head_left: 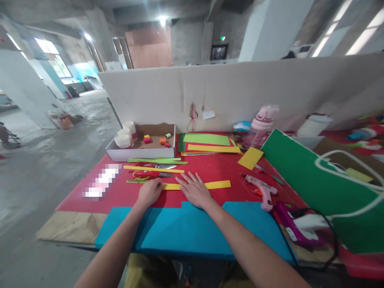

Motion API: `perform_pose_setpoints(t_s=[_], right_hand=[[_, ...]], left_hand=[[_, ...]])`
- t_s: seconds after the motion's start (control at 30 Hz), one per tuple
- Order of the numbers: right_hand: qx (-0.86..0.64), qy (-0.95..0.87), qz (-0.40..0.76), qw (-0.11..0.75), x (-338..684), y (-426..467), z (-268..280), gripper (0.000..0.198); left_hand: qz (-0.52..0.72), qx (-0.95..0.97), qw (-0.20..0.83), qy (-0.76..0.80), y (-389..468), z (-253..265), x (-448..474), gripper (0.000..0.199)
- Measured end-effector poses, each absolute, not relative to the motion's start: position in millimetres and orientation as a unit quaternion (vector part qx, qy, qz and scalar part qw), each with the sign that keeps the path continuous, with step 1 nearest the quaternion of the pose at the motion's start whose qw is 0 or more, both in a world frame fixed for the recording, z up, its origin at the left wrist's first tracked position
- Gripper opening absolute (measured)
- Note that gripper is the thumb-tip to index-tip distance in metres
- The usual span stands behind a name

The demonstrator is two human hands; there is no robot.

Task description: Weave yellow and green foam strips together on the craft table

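Observation:
A yellow paper strip point(218, 185) lies across the red table covering, near the blue sheet at the front. My left hand point(151, 192) is closed at the strip's left end, fingers curled round it. Flat on the strip's middle rests my right hand point(194, 189), fingers spread and pressing it down. Just beyond my left hand are scissors point(144, 174) with red and yellow handles, another thin yellow strip point(153, 169) and several green strips point(156, 161).
A shallow box point(141, 153) with white cups and small coloured rolls stands back left. At right are a pink glue gun point(261, 189), a yellow paper piece point(251, 157), a green board point(306, 192) and a purple device point(295, 226) with a cable. A white partition point(222, 92) closes the back.

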State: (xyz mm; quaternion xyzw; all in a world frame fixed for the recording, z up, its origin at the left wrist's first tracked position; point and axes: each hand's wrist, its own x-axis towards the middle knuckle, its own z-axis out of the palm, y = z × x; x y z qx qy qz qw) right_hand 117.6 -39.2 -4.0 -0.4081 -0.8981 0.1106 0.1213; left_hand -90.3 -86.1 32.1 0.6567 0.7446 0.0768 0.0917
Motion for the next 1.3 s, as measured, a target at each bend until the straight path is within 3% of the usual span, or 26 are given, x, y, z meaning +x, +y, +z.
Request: perform_pose_setpoints(t_s=[0.13, 0.4, 0.73, 1.07, 1.3], right_hand=[[-0.406, -0.899, 0.11, 0.12, 118, -39, -4, 0.052], [-0.396, -0.903, 0.11, 0.122, 120, -41, -3, 0.051], [-0.385, -0.911, 0.115, 0.091, 123, -40, 2, 0.047], [-0.374, -0.915, 0.119, 0.091, 124, -41, 2, 0.047], [-0.368, -0.915, 0.129, 0.105, 125, -42, 1, 0.046]], left_hand=[[0.099, 0.645, 0.091, 0.753, -87, 31, -94, 0.03], [0.218, 0.719, 0.212, 0.625, -95, 23, -112, 0.029], [0.263, 0.722, 0.203, 0.607, -99, 19, -112, 0.035], [0.16, 0.654, 0.144, 0.725, -94, 23, -98, 0.02], [0.151, 0.682, 0.13, 0.704, -99, 24, -95, 0.019]])
